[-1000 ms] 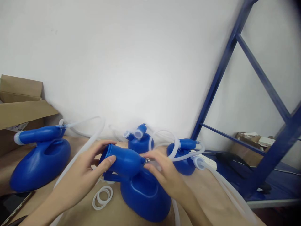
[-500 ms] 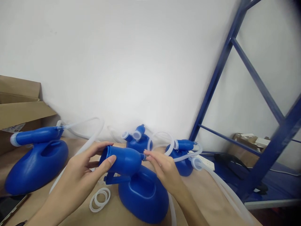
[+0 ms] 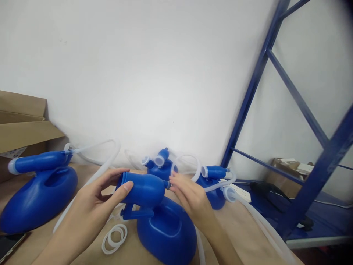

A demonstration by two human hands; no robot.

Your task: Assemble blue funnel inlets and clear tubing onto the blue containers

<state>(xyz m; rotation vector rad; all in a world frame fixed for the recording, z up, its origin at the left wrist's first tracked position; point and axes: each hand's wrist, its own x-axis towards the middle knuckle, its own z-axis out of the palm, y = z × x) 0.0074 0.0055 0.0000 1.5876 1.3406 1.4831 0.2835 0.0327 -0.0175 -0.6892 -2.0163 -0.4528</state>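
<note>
Bottle (image 3: 168, 241), cup (image 3: 146, 189) plain blue; rings (image 3: 111, 252) white; hose (image 3: 106, 165) milky white; carton (image 3: 30, 133) brown; rack (image 3: 249, 99) darker blue.

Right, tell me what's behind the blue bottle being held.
Behind the held bottle, a second blue bottle with two pale-rimmed openings shows, then the wall. The second blue bottle's lower part is covered by the held bottle and right hand, so its base cannot be seen.

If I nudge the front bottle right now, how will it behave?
Probably fairly stiff: the bottle shows no creasing at its neck, where the left hand grips. Might tip leftward if let go, since the neck juts past the body on that side. Smooth, shiny walls suggest it could be slippery.
</note>
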